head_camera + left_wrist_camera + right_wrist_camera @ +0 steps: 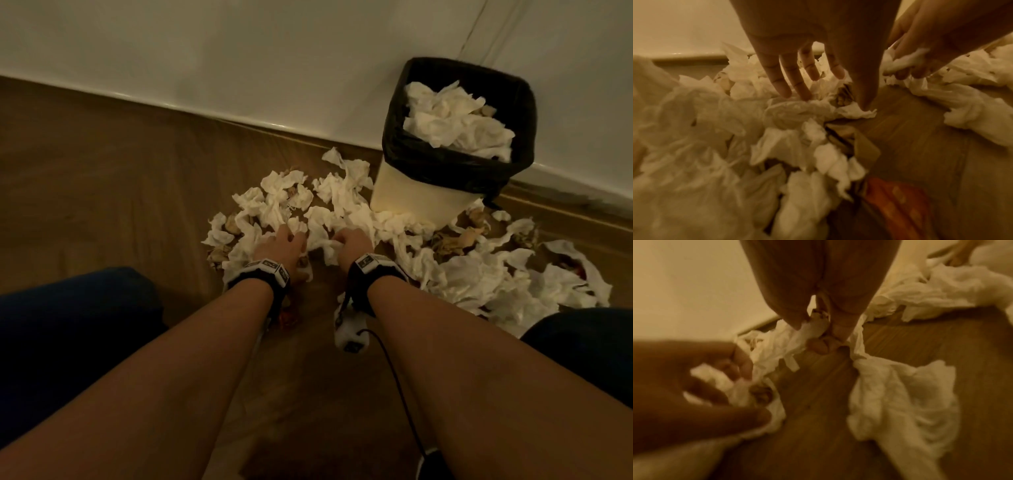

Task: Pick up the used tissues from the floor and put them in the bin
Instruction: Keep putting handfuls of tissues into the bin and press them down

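Observation:
Crumpled white tissues (284, 202) lie in a heap on the wooden floor, left of and in front of the bin (411, 195). The bin is cream with a black liner and stands by the wall, piled full of tissues (455, 120). My left hand (281, 240) reaches down into the heap with its fingers spread. In the left wrist view the left hand (828, 97) touches the tissues (793, 112) with fingertips and thumb. My right hand (352, 240) is beside it, and in the right wrist view the right hand (818, 331) pinches a tissue (807, 335) between thumb and fingers.
More tissues (496, 277) spread right of the bin, mixed with brown scraps (455, 241). An orange wrapper (900, 203) lies under my left wrist. My knees in dark blue (68, 325) flank both arms. A white skirting board (239, 120) runs behind the heap.

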Tool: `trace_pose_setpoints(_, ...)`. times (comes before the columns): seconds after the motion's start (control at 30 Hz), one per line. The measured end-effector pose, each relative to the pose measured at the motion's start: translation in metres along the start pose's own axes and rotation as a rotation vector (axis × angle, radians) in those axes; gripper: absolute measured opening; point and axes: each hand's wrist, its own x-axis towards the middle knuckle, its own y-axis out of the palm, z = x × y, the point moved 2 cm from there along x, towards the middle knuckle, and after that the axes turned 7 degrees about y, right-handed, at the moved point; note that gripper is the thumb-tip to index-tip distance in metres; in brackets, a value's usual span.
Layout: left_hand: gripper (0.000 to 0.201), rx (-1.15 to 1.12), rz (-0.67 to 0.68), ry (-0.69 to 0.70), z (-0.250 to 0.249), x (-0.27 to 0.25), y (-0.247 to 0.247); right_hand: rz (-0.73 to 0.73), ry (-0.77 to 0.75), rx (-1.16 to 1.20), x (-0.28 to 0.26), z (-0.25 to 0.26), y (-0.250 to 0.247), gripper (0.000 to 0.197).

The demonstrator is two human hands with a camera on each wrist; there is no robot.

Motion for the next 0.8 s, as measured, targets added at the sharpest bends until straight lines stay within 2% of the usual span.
trace_pose_setpoints(0.1, 0.070, 0.007, 0.015, -0.023, -0.001, 0.002, 0.000, 0.045, 0.178, 0.291, 0.002, -0.003, -0.006, 0.032)
trace_pose_setpoints(0.17, 0.073, 0.031, 0.022, 0.002, -0.002, 0.007, 0.000, 0.120, 0.267, 0.311, 0.004, -0.004, -0.010, 0.035)
trace_pose_setpoints(0.2, 0.071, 0.048, 0.044, 0.022, -0.002, 0.009, 0.001, 0.105, 0.322, 0.312, 0.004, -0.005, -0.014, 0.035)
trace_pose_setpoints(0.3, 0.039, 0.035, 0.060, 0.013, -0.007, 0.011, -0.001, 0.127, 0.290, 0.183, 0.001, -0.003, -0.020, 0.028)
trace_pose_setpoints(0.37, 0.032, -0.080, 0.056, -0.040, -0.012, 0.011, -0.007, 0.139, 0.240, 0.125, -0.002, -0.004, -0.023, 0.015)
trace_pose_setpoints(0.47, 0.032, -0.240, 0.057, -0.112, -0.015, 0.007, -0.019, 0.128, 0.298, 0.413, -0.006, -0.007, -0.030, 0.002)
trace_pose_setpoints(0.53, 0.025, -0.285, 0.045, -0.108, -0.015, 0.007, -0.024, 0.164, 0.388, 0.775, -0.014, -0.005, -0.035, 0.013)
trace_pose_setpoints(0.6, 0.022, -0.323, -0.033, -0.108, -0.015, 0.006, -0.032, 0.227, 0.494, 1.100, -0.024, 0.001, -0.045, 0.026)
trace_pose_setpoints(0.67, 0.030, -0.394, -0.078, -0.115, -0.019, 0.004, -0.044, 0.195, 0.463, 1.167, -0.031, 0.007, -0.059, 0.027)
trace_pose_setpoints(0.8, 0.040, -0.580, -0.175, -0.153, -0.032, -0.006, -0.082, 0.166, 0.358, 1.371, -0.050, 0.020, -0.093, 0.004)
